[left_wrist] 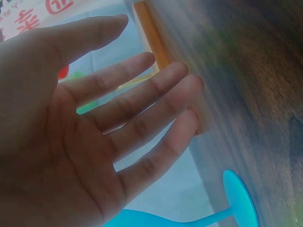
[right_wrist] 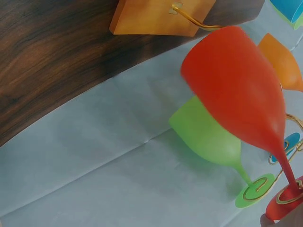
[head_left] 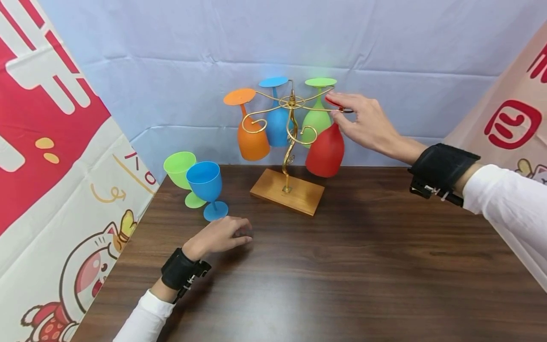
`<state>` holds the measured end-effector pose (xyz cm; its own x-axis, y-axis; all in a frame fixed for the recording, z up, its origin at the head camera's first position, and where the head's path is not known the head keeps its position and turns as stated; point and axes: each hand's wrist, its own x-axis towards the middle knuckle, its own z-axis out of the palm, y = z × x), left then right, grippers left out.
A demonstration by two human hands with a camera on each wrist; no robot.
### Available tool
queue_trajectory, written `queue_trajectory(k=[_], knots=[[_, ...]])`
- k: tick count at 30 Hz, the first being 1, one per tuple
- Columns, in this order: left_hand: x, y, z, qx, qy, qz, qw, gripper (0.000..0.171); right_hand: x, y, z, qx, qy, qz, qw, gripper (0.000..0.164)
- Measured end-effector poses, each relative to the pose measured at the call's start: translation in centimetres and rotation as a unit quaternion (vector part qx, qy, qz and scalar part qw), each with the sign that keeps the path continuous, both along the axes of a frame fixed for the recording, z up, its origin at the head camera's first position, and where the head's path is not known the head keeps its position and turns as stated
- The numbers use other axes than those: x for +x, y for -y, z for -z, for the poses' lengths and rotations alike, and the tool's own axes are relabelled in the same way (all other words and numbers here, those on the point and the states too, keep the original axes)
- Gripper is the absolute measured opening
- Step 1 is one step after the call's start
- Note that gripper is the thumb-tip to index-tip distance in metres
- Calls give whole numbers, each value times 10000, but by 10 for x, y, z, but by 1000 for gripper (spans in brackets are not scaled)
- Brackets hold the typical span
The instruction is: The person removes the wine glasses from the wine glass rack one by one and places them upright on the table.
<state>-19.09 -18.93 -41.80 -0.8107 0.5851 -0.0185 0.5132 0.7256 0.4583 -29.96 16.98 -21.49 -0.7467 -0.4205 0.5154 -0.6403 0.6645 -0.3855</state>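
Note:
A red goblet (head_left: pixel 325 151) hangs upside down at the right arm of a gold wire rack (head_left: pixel 292 102). My right hand (head_left: pixel 363 116) pinches its foot (right_wrist: pixel 280 207), which sits at the curled wire end; the fingers partly hide it. Upside down on the other arms hang an orange goblet (head_left: pixel 253 137), a blue goblet (head_left: pixel 278 124) and a green goblet (head_left: pixel 316 118). My left hand (head_left: pixel 222 234) holds nothing, its fingers loosely spread just above the table, close to the foot of an upright blue goblet (head_left: pixel 206 183).
Behind that blue goblet, an upright green goblet (head_left: pixel 178 167) stands at the table's left side. The rack's wooden base (head_left: pixel 273 190) rests on the dark wood table (head_left: pixel 363 266), near its back edge. A pale cloth (head_left: pixel 179 61) hangs behind, with printed cloths at both sides.

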Motion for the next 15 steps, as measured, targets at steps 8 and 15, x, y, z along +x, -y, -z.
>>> queue_trajectory(k=[8, 15], knots=[[1, -1, 0, 11, 2, 50, 10000, 21, -1, 4, -1, -105, -50, 57, 9999, 38], [1, -2, 0, 0, -6, 87, 10000, 20, -3, 11, -8, -114, 48, 176, 9998, 38]])
